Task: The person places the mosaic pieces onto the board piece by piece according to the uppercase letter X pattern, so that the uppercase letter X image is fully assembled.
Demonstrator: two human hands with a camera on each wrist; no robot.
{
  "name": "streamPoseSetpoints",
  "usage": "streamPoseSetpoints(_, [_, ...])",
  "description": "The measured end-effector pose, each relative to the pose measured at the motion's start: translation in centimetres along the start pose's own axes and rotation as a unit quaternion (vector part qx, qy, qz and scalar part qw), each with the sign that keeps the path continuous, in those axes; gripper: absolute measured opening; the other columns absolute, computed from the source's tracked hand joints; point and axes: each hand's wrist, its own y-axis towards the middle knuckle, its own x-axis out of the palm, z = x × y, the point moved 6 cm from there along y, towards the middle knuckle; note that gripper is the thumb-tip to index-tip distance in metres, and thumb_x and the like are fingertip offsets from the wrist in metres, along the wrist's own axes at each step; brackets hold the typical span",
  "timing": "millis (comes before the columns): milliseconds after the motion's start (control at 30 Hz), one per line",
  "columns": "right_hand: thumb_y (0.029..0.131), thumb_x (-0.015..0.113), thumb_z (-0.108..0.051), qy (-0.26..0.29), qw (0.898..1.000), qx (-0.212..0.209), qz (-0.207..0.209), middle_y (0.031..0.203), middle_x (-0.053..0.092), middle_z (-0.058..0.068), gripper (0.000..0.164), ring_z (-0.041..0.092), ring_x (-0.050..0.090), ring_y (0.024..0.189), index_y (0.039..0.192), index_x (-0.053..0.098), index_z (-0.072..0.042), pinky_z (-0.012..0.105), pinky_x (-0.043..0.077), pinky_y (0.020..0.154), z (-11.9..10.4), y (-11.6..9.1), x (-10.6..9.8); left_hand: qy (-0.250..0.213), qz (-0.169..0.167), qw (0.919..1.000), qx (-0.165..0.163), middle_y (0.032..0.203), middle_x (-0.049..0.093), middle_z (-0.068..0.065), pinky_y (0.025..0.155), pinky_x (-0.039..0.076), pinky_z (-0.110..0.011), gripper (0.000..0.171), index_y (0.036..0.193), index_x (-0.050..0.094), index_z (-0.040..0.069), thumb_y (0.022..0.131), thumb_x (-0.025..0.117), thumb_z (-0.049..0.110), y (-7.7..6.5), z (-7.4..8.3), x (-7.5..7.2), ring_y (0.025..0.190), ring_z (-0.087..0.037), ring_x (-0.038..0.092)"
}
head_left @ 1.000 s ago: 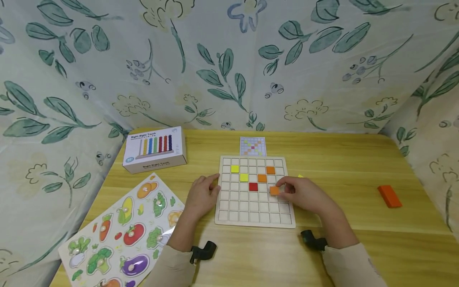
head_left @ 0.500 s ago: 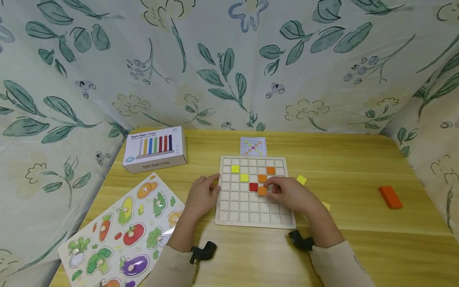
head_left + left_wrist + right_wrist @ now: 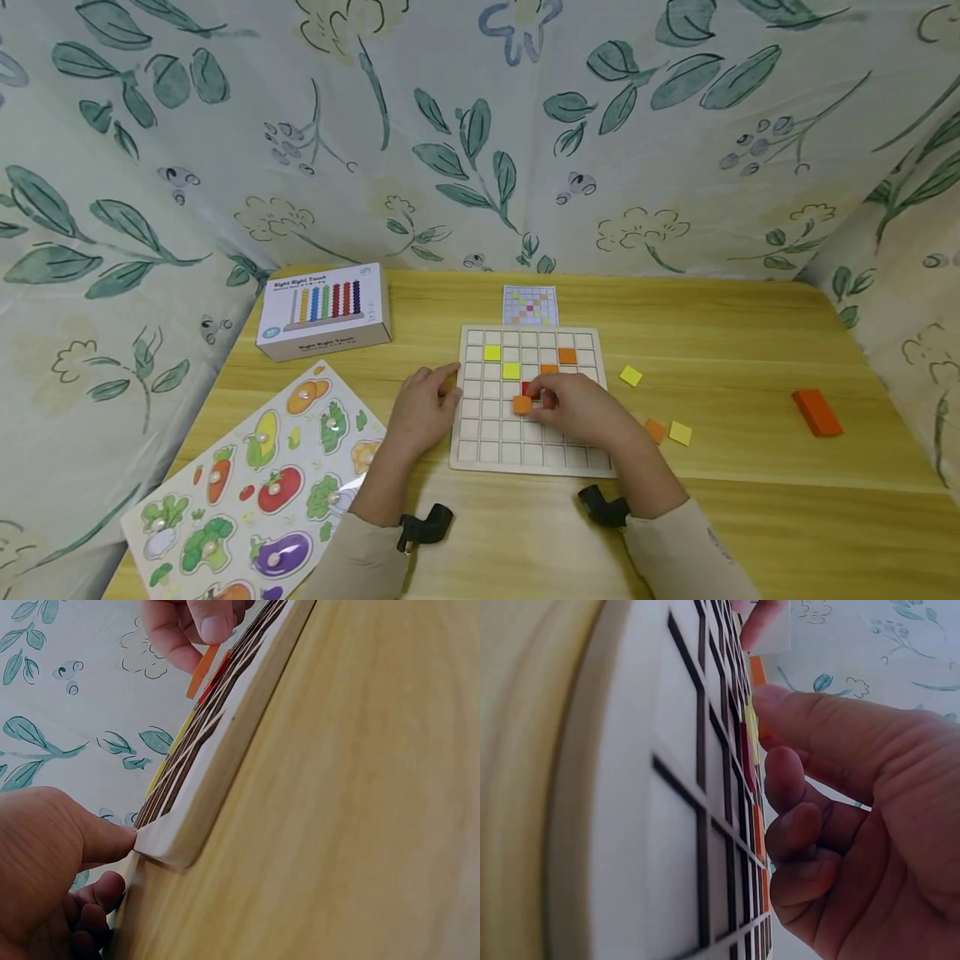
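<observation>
My right hand (image 3: 581,408) pinches a small orange square tile (image 3: 521,405) between thumb and fingers, just over the wooden grid board (image 3: 480,454). In the right wrist view, the tile (image 3: 757,671) stands edge-on at the thumb tip, the other fingers curled. Partly behind the fingers is a red tile (image 3: 527,388) in a middle cell. Two yellow tiles (image 3: 511,371) lie up and left of it, and two orange tiles (image 3: 567,356) up and right. My left hand (image 3: 423,412) touches the board's left edge with index finger and thumb; the left wrist view has that thumb (image 3: 112,838) against its corner.
A printed pattern card (image 3: 529,296) lies beyond the board. Loose on the right are two yellow tiles (image 3: 631,377), an orange tile (image 3: 656,431) and an orange-red block (image 3: 816,412). A white box (image 3: 322,312) and vegetable puzzle (image 3: 247,492) sit left.
My right hand has carried the orange tile leftward across the board, from right of the red tile to its lower left. Loose tiles on the right have come into sight. The left hand stays put.
</observation>
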Motion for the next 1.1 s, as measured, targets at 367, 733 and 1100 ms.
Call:
streamPoseSetpoints(367, [0.089,0.078,-0.02,-0.009,1.0,-0.002,0.001,0.075,0.057,-0.004,0.017,0.013,0.051,0.071,0.105,0.072,-0.017,0.029,0.042,0.067,-0.9,0.6,0.8,0.001,0.0,1.0,0.001,0.089,0.059,-0.002,0.078,0.04,-0.034,0.042,0.142,0.062,0.015,0.1,0.062,0.023,0.1,0.1,0.0,0.085,-0.019,0.049])
streamPoseSetpoints(733, [0.087,0.08,-0.022,-0.001,1.0,0.008,-0.004,0.073,0.056,-0.003,0.018,0.014,0.051,0.068,0.103,0.073,-0.016,0.03,0.041,0.064,-1.5,0.8,1.1,0.004,0.0,1.0,-0.006,0.091,0.059,-0.002,0.078,0.04,-0.033,0.043,0.142,0.061,0.016,0.1,0.062,0.023,0.1,0.0,0.0,0.085,-0.018,0.049])
streamPoseSetpoints(1100, [0.088,0.079,-0.024,0.001,1.0,0.013,0.01,0.078,0.057,-0.003,0.022,0.016,0.051,0.074,0.108,0.072,-0.018,0.031,0.042,0.069,-0.7,0.4,0.5,-0.001,0.003,1.0,-0.003,0.09,0.059,-0.002,0.078,0.041,-0.034,0.042,0.142,0.062,0.016,0.1,0.063,0.023,0.1,0.0,0.0,0.086,-0.018,0.049])
